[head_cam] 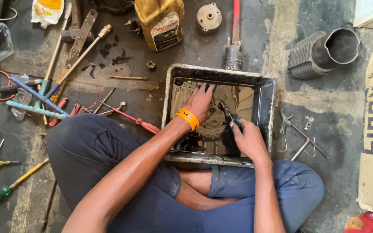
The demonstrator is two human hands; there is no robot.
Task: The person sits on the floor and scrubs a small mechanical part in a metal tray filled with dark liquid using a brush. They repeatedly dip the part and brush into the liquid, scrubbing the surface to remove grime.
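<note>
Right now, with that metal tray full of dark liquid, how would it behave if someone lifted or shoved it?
The metal tray looks rigid, so probably no flexing. Its dark liquid would likely slosh and spill if tilted, and make it fairly heavy. The rim looks grimy, likely oily, so possibly slippery. The left hand and right hand are both inside it.

Tray [264,84]: dull grey metal, rim grimy and rough; dark liquid [242,97] inside glossy, reflective. Pliers [229,113] in right hand [249,138]: dark matt metal, oil-wet. Left hand [200,102]: wristband [187,119] smooth orange plastic or rubber. Floor [277,47]: rough concrete, oil-stained. Finned cylinder [320,51] near far right tray corner: matt grey cast metal.
</note>
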